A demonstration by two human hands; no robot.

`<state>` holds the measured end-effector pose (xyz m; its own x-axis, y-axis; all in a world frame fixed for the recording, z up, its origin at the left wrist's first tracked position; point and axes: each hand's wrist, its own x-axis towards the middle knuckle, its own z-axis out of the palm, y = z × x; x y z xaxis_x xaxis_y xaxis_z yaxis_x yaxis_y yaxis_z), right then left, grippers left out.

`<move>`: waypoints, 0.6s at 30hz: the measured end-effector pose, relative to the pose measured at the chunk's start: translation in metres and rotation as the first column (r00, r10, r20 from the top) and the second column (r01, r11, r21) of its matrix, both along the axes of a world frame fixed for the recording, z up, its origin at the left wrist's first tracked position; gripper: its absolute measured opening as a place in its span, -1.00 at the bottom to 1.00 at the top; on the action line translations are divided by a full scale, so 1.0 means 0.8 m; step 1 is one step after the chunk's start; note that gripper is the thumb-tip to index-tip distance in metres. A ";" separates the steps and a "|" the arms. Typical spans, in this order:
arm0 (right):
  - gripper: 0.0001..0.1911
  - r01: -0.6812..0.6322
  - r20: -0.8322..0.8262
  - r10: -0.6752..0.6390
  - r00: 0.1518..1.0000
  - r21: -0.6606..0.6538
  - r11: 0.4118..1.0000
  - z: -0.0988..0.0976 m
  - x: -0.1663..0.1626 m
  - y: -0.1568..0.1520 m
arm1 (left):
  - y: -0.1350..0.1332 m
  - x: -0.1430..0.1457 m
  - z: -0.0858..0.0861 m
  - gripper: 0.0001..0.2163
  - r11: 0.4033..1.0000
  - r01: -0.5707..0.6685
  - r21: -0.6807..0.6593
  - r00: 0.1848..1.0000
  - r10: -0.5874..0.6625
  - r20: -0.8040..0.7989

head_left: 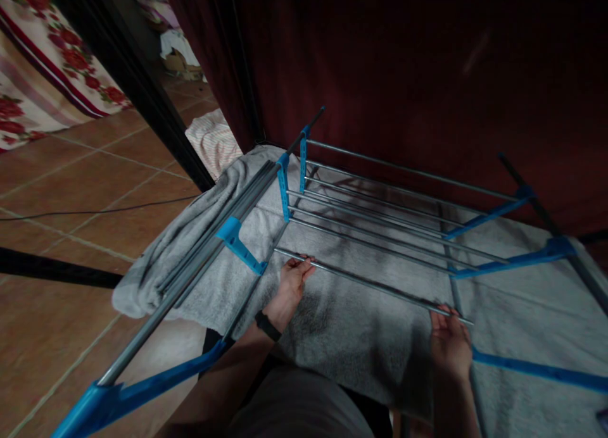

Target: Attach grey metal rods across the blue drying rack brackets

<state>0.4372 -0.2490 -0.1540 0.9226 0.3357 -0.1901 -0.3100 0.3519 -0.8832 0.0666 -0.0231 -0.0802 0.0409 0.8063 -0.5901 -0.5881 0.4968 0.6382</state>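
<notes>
A loose metal rod (375, 284) runs level across in front of me, both its ends showing. Near its left end, my left hand (293, 277) is closed round it, a dark band on the wrist. My right hand (448, 330) grips the same rod close to its right end. Just beyond is a rack frame of thin metal bars (380, 200) fitted between blue plastic brackets (284, 188). Another blue bracket (242, 245) sits on the left post (185, 286), and a blue bracket (536, 367) lies right of my right hand.
The rack rests on a grey blanket (342, 337). Several more rods (213, 226) lie bundled along the left. A dark red curtain (403, 77) hangs behind, and a black post (142, 90) slants at left. A cable (104, 211) crosses the tiled floor (52, 324).
</notes>
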 end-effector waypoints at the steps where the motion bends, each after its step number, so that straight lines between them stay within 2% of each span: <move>1: -0.79 -0.004 0.006 0.004 1.000 -0.001 1.000 0.000 0.000 0.000 | 0.000 0.000 0.000 -0.75 1.000 -0.001 0.001 1.000 0.001 -0.005; 9: -0.76 -0.002 -0.038 0.003 0.999 0.020 1.000 0.014 -0.011 0.006 | -0.004 -0.002 -0.004 -0.76 0.999 0.018 0.041 1.000 -0.017 -0.020; 18: -0.66 -0.101 -0.016 0.100 0.995 -0.048 0.994 0.029 -0.019 0.005 | 0.000 -0.002 0.002 -0.75 1.000 0.024 -0.002 1.000 -0.024 -0.009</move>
